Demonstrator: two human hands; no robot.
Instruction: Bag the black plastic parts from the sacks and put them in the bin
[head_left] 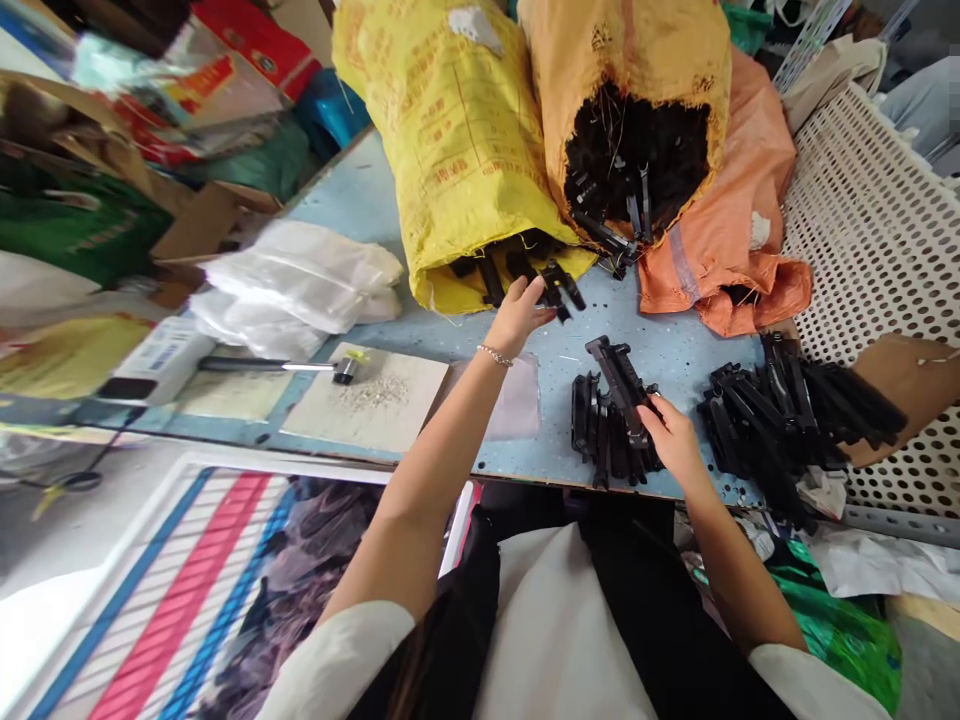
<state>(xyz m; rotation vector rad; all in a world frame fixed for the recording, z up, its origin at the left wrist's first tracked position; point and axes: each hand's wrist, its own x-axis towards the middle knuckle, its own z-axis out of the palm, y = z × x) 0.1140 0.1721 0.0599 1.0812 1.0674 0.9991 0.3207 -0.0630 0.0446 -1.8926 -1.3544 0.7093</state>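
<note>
Our blue worktop (555,392) lies ahead; our right hand (673,440) grips a black part (619,378), its long axis slanting forward-left; our left hand (517,318), nearer the yellow sack (472,130), has black pieces (553,290) just beyond, its grip unclear to us; a black pile (761,415) sits right of both.

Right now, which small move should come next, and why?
Perhaps the right hand should set its black part down on the small pile: it holds the part over that pile, while the left hand is at other black parts by the mouth of the yellow sack.
</note>
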